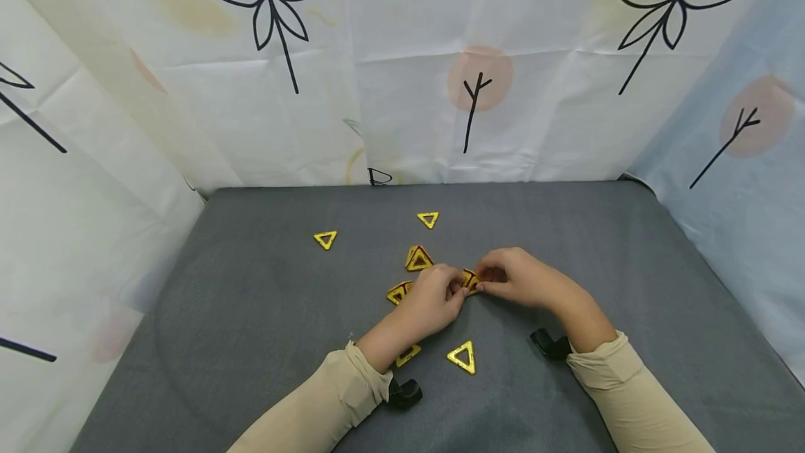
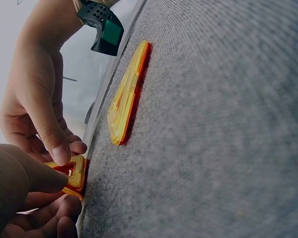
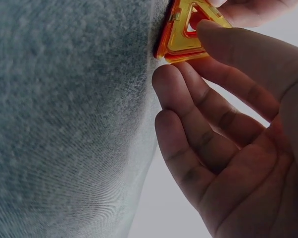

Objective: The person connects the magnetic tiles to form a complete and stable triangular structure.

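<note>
Left hand [image 1: 434, 296] and right hand [image 1: 522, 277] pinch triangle-tile assembly [image 1: 470, 281] between them, at table [image 1: 283, 341] surface; we judge opposed grips steady it. Beyond left hand, we see yellow-red pyramid [image 1: 418, 259], likely placed there to free working space.

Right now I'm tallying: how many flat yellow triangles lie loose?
4: far-left triangle, far-middle triangle, near triangle, another partly behind left wrist; more may be hidden.

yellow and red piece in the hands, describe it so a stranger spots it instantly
On the grey table, look between the left hand and the right hand. There sits the yellow and red piece, set apart as the only one both hands hold.
</note>
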The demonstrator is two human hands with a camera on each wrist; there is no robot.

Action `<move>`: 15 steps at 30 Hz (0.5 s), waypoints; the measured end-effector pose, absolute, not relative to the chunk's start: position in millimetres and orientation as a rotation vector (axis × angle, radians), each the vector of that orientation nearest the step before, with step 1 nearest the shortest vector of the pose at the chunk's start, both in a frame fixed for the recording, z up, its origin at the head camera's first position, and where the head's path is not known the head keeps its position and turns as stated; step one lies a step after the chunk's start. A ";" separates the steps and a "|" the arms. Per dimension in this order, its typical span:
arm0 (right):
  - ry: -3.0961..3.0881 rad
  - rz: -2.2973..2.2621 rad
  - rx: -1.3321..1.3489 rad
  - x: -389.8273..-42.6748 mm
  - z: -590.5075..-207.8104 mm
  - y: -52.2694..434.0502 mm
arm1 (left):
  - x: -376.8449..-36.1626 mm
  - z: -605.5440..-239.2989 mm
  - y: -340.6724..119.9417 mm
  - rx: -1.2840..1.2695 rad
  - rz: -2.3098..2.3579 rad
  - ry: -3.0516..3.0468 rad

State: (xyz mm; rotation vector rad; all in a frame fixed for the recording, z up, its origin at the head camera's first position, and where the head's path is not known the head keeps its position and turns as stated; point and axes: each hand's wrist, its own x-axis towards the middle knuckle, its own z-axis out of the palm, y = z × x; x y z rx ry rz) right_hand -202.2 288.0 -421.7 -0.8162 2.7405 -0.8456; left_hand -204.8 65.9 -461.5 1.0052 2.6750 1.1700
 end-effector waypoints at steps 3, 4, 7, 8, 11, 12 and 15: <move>2.735 -0.848 -0.813 -202.3 -421.4 287.5 | -205.2 -461.8 65.4 1.009 1.170 2.675; 2.734 -0.850 -0.810 -202.3 -421.3 287.4 | -205.2 -461.9 65.2 1.012 1.168 2.678; 2.729 -0.858 -0.800 -202.3 -421.0 286.9 | -205.3 -461.6 64.5 1.016 1.163 2.683; 2.728 -0.862 -0.797 -202.3 -420.9 286.8 | -205.2 -461.3 64.2 1.016 1.160 2.685; 2.729 -0.870 -0.786 -202.3 -421.4 286.6 | -204.9 -460.3 63.5 1.008 1.157 2.681; 2.729 -0.871 -0.785 -202.2 -421.6 286.5 | -204.8 -460.2 63.3 1.006 1.158 2.678; 2.729 -0.877 -0.778 -202.3 -422.5 286.4 | -204.7 -459.9 63.1 0.992 1.161 2.671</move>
